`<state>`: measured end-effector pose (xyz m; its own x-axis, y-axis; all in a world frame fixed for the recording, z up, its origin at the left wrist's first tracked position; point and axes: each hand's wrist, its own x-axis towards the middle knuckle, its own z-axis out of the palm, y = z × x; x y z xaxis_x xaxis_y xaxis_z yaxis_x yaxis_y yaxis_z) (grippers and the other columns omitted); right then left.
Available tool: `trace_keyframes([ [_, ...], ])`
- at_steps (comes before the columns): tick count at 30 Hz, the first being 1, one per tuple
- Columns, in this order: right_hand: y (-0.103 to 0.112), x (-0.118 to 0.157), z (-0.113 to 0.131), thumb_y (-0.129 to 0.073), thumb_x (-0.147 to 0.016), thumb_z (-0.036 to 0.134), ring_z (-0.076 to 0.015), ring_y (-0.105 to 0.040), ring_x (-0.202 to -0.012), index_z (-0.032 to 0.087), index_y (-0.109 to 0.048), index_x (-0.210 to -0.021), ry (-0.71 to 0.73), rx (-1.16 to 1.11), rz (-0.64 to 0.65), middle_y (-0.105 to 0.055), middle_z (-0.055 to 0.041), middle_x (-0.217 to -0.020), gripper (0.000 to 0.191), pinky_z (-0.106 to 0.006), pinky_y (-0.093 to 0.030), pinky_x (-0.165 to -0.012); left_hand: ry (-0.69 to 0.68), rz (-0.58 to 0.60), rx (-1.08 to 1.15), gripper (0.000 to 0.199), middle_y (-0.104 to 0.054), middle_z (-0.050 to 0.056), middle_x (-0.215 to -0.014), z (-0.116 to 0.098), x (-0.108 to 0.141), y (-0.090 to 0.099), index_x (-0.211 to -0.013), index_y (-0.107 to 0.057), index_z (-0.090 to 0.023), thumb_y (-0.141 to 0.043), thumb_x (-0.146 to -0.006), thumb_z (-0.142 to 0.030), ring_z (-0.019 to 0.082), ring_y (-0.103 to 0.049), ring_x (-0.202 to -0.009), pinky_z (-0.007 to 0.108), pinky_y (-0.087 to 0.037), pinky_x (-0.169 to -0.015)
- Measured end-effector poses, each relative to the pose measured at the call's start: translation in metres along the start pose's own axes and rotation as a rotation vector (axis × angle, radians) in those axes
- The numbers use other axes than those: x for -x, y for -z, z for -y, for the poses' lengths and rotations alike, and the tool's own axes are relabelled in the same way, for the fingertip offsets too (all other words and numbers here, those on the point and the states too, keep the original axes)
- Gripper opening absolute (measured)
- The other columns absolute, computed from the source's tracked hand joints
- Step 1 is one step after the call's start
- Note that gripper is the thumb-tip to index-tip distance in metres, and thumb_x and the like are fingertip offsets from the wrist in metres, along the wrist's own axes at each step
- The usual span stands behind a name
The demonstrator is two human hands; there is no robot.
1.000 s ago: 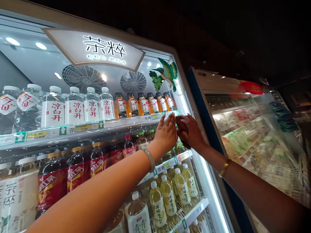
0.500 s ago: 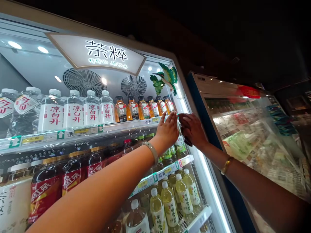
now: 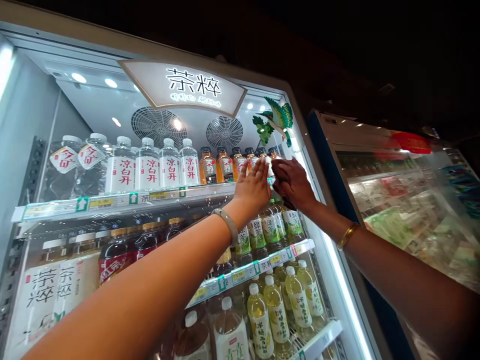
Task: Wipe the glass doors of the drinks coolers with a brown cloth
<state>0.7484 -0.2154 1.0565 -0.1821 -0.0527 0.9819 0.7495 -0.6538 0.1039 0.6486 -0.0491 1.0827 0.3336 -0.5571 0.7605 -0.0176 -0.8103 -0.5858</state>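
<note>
My left hand point(image 3: 253, 187), with a pale bangle point(image 3: 226, 226) at the wrist, reaches up with its fingers stretched out. Its fingertips overlap the right end of a row of amber bottles point(image 3: 208, 167). My right hand point(image 3: 296, 184) meets it from the right, fingers bent and drawn together, a gold bracelet point(image 3: 348, 236) on that wrist. Their fingertips are close together or touching. Anything between them is hidden. Both are in front of a lit drinks cooler point(image 3: 296, 125). Green-labelled tea bottles point(image 3: 270, 225) stand on the shelf below the hands.
Clear water bottles point(image 3: 123, 167) line the top shelf. Dark red drink bottles point(image 3: 116, 255) and pale yellow bottles point(image 3: 277, 310) fill lower shelves. A lit sign point(image 3: 187, 90) and a bird picture point(image 3: 279, 120) are above. Another refrigerated case point(image 3: 375, 130) stands at right.
The view has swung left, so the cooler and its bottles sit further right in the picture. Both hands remain close together, slightly higher in view.
</note>
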Motion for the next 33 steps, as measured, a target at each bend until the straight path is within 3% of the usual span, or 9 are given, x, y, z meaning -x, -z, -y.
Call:
trace_keyframes([
  [6,-0.031,-0.054,0.022,-0.048,-0.086,0.026,-0.0318,-0.046,-0.139,0.018,-0.056,-0.131,-0.152,0.033,-0.113,-0.06,-0.0159,-0.138,0.047,-0.063,-0.023,-0.128,0.088,-0.039,0.002,0.064,-0.026,0.011,-0.17,0.028,-0.001,0.01,-0.161,-0.032,-0.01,-0.027,-0.1,-0.026,0.022,-0.02,-0.161,0.056,-0.002,-0.133],
  [10,-0.039,-0.042,0.057,-0.049,-0.087,0.024,-0.0258,-0.043,-0.144,0.024,-0.057,-0.132,0.057,0.012,-0.032,-0.059,-0.0077,-0.144,0.046,-0.054,-0.025,-0.132,0.125,-0.057,-0.016,0.066,-0.024,0.013,-0.17,0.046,0.009,0.02,-0.161,-0.029,-0.004,-0.028,-0.1,-0.029,0.023,-0.018,-0.161,0.051,-0.004,-0.134],
  [14,-0.021,-0.022,0.057,-0.051,-0.084,0.022,-0.0261,-0.044,-0.145,0.024,-0.058,-0.131,0.254,-0.025,0.061,-0.059,-0.0066,-0.144,0.047,-0.054,-0.027,-0.131,0.113,-0.044,-0.035,0.065,-0.025,0.013,-0.17,0.065,0.03,0.029,-0.161,-0.03,-0.005,-0.026,-0.101,-0.028,0.022,-0.019,-0.161,0.048,-0.007,-0.134],
  [19,-0.047,-0.071,0.083,-0.051,-0.081,0.02,-0.0309,-0.051,-0.135,0.019,-0.06,-0.124,-0.063,0.03,-0.087,-0.065,-0.0129,-0.131,0.045,-0.06,-0.025,-0.13,0.16,-0.033,-0.021,0.066,-0.023,0.013,-0.171,0.086,0.035,0.044,-0.161,-0.028,-0.006,-0.027,-0.1,-0.028,0.025,-0.017,-0.161,0.055,-0.002,-0.133],
  [21,-0.065,-0.084,0.111,-0.05,-0.083,0.021,-0.0293,-0.049,-0.137,0.021,-0.059,-0.126,-0.024,0.009,-0.091,-0.063,-0.0107,-0.134,0.044,-0.059,-0.023,-0.131,0.176,-0.035,-0.013,0.066,-0.023,0.015,-0.171,0.095,0.038,0.049,-0.161,-0.028,-0.005,-0.027,-0.099,-0.028,0.026,-0.017,-0.161,0.056,-0.001,-0.133],
  [24,-0.073,-0.072,0.144,-0.05,-0.085,0.023,-0.0271,-0.044,-0.143,0.026,-0.057,-0.129,0.103,-0.039,-0.045,-0.06,-0.0068,-0.139,0.044,-0.057,-0.023,-0.132,0.165,-0.025,-0.032,0.066,-0.023,0.015,-0.171,0.107,0.056,0.056,-0.161,-0.027,-0.004,-0.028,-0.099,-0.026,0.025,-0.016,-0.162,0.054,-0.001,-0.133],
  [28,-0.057,-0.043,0.145,-0.053,-0.082,0.021,-0.0275,-0.037,-0.149,0.027,-0.058,-0.128,0.261,-0.069,0.053,-0.058,-0.0043,-0.143,0.046,-0.056,-0.027,-0.13,0.131,-0.016,-0.055,0.065,-0.023,0.012,-0.172,0.126,0.092,0.067,-0.163,-0.024,-0.01,-0.029,-0.101,-0.028,0.022,-0.017,-0.161,0.05,0.001,-0.133],
  [31,-0.063,-0.057,0.147,-0.053,-0.082,0.02,-0.0289,-0.048,-0.138,0.022,-0.061,-0.123,0.187,-0.045,-0.006,-0.064,-0.0086,-0.132,0.042,-0.054,-0.03,-0.128,0.144,-0.011,-0.063,0.065,-0.023,0.01,-0.172,0.143,0.106,0.077,-0.163,-0.024,-0.012,-0.029,-0.101,-0.028,0.021,-0.016,-0.161,0.048,0.003,-0.133],
  [33,-0.078,-0.078,0.169,-0.052,-0.083,0.019,-0.0284,-0.051,-0.131,0.017,-0.061,-0.122,0.072,-0.031,-0.077,-0.065,-0.0125,-0.127,0.04,-0.054,-0.026,-0.129,0.175,-0.011,-0.069,0.065,-0.022,0.01,-0.172,0.154,0.109,0.083,-0.163,-0.023,-0.009,-0.027,-0.101,-0.028,0.021,-0.015,-0.162,0.047,0.003,-0.133],
])
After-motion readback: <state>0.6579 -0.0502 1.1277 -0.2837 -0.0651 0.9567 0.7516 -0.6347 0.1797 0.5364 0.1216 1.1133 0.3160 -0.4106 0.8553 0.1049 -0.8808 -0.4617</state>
